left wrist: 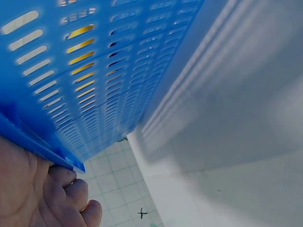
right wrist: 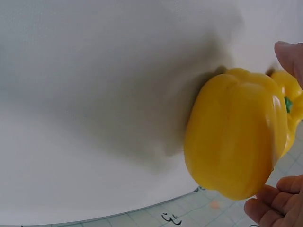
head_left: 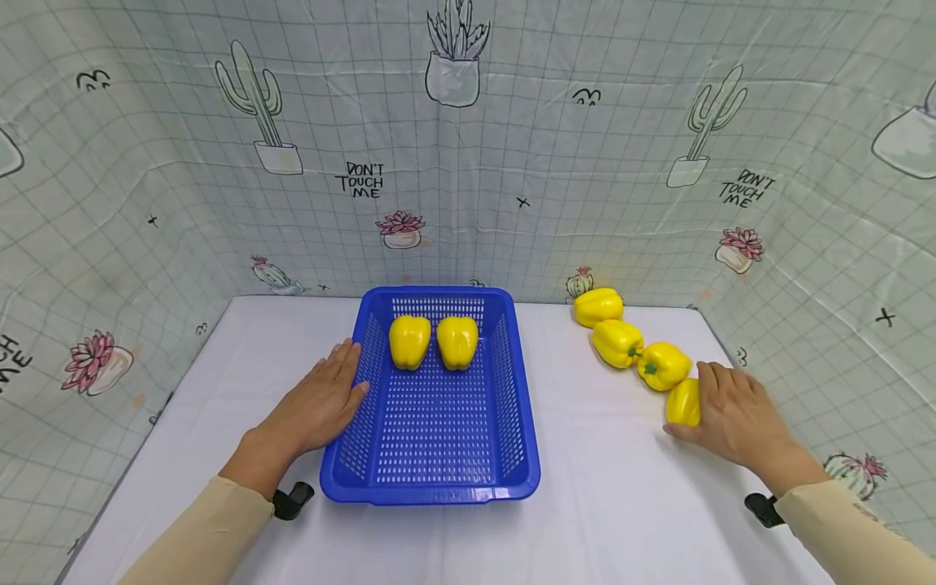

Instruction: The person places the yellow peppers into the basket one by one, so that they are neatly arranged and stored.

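My left hand (head_left: 322, 398) rests along the left rim of a blue perforated plastic basket (head_left: 431, 493), its fingers straight. In the left wrist view, its fingers (left wrist: 71, 187) lie against the basket's rim (left wrist: 42, 149). Two yellow bell peppers (head_left: 409, 342) stand side by side in the far part of the basket. On the right, my right hand (head_left: 742, 418) reaches over the nearest yellow bell pepper (right wrist: 232, 135) of a row. Its thumb (right wrist: 291, 59) and fingertips (right wrist: 267, 205) spread to either side of that pepper, with a gap showing at the thumb.
Three more yellow bell peppers (head_left: 617, 343) run in a slanting row from the right hand toward the back. A white cloth (head_left: 592, 487) covers the table. Grid-patterned curtains (head_left: 512, 146) with cactus drawings enclose the back and both sides.
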Available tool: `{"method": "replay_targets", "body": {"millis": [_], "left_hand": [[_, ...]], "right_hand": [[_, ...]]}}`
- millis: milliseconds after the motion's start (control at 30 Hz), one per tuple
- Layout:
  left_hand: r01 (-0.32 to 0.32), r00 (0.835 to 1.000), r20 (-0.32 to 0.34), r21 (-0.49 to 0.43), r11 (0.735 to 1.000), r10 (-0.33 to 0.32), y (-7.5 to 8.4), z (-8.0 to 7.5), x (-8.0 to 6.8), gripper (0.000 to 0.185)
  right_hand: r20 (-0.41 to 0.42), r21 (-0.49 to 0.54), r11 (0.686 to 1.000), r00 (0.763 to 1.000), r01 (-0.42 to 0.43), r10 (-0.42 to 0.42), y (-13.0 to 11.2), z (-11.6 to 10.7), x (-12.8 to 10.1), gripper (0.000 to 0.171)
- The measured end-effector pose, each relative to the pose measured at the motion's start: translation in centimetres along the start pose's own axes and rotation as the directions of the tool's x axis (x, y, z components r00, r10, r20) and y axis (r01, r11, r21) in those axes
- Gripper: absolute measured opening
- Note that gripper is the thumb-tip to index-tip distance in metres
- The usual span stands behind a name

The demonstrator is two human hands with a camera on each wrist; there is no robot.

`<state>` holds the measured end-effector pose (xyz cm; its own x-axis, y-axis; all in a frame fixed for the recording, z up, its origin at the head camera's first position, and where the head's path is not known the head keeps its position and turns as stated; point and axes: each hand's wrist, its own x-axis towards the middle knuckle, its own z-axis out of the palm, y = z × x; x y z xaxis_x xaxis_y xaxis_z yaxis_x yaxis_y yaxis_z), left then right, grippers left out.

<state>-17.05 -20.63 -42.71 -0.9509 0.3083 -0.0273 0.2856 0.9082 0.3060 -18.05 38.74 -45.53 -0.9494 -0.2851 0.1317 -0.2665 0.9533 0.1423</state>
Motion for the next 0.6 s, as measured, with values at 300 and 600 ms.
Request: {"method": "replay_targets", "body": {"millis": [300, 600], "left_hand": [[0.003, 1.0, -0.005, 0.0, 1.0, -0.003, 0.02, 0.01, -0.03, 0.069], [0.008, 1.0, -0.002, -0.004, 1.0, -0.008, 0.08, -0.01, -0.04, 0.069]], "right_hand": [[0.073, -0.017, 1.0, 0.997, -0.017, 0.018, 0.21, 0.63, -0.3, 0.109], [0.087, -0.023, 0.999, 0.996, -0.025, 0.026, 0.21, 0.97, -0.4, 0.104]]}}
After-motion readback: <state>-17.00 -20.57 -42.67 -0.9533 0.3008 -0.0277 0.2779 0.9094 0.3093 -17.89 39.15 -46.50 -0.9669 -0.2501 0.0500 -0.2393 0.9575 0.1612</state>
